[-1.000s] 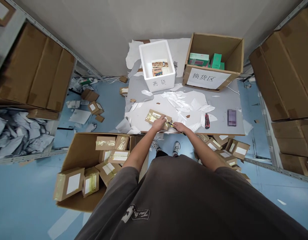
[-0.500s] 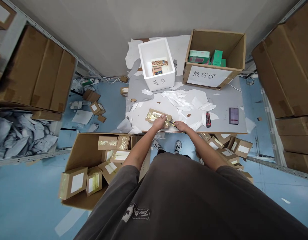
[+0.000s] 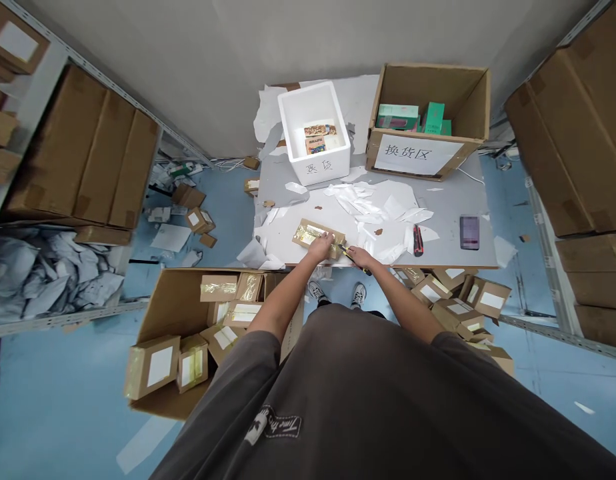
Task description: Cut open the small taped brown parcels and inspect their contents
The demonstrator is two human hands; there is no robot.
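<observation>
A small taped cardboard box lies at the front edge of the grey table. My left hand is closed on its near right part, partly covering the top. My right hand is wrapped round a yellow and black cutter, whose front end meets the right end of the box. The cutter's rear end sticks out below my right hand.
Behind stand a white foam box and a carton with green boxes. Torn paper, a red and black cutter and a phone lie about. A large carton of parcels stands front left.
The cutter has turned in my right hand, and its rear end now shows below the fingers. My right hand has shifted slightly down. The view has moved a little.
</observation>
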